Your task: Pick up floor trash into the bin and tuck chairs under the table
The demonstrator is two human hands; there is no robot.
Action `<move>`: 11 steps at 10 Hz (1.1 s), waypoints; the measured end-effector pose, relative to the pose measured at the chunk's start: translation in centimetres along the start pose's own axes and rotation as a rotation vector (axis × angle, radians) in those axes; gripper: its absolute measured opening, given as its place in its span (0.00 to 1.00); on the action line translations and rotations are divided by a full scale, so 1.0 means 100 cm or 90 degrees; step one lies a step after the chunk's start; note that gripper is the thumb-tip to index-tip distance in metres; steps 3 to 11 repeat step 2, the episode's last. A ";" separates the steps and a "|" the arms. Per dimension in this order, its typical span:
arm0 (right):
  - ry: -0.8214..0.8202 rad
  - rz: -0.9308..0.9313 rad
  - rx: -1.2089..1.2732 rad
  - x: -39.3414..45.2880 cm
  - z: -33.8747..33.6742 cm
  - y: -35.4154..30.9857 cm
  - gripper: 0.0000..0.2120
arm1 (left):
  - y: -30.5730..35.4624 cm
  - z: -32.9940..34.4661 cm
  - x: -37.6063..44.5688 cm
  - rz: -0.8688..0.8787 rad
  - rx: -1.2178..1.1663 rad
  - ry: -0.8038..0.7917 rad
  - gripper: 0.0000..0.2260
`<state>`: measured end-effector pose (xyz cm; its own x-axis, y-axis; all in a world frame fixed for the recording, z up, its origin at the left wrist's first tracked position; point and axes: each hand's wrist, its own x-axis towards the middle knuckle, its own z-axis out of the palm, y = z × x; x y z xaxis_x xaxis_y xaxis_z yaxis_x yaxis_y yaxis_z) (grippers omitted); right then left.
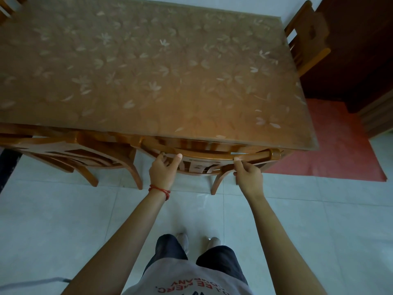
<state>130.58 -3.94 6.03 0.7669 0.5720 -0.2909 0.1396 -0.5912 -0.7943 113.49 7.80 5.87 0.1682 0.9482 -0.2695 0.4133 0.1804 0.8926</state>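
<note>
Gripping the curved top rail of a wooden chair point(212, 155) tucked under the table point(148, 71), left hand point(162, 170) and right hand point(247, 174) both closed. Second chair point(70, 155) alongside left; red mat point(340, 150) right; glossy tile floor point(63, 220).

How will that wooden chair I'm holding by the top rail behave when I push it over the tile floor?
The wooden chair looks rigid, so it should move as one piece. Its legs rest on smooth, glossy tile floor, so it will probably slide easily. Both hands, left hand and right hand, grip high, so a hard shove might tip it.
</note>
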 end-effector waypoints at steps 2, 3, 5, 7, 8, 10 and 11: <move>0.020 -0.094 -0.104 -0.025 -0.001 0.007 0.14 | -0.003 -0.024 -0.013 0.093 0.139 -0.029 0.19; 0.020 -0.094 -0.104 -0.025 -0.001 0.007 0.14 | -0.003 -0.024 -0.013 0.093 0.139 -0.029 0.19; 0.020 -0.094 -0.104 -0.025 -0.001 0.007 0.14 | -0.003 -0.024 -0.013 0.093 0.139 -0.029 0.19; 0.020 -0.094 -0.104 -0.025 -0.001 0.007 0.14 | -0.003 -0.024 -0.013 0.093 0.139 -0.029 0.19; 0.020 -0.094 -0.104 -0.025 -0.001 0.007 0.14 | -0.003 -0.024 -0.013 0.093 0.139 -0.029 0.19; 0.020 -0.094 -0.104 -0.025 -0.001 0.007 0.14 | -0.003 -0.024 -0.013 0.093 0.139 -0.029 0.19; 0.020 -0.094 -0.104 -0.025 -0.001 0.007 0.14 | -0.003 -0.024 -0.013 0.093 0.139 -0.029 0.19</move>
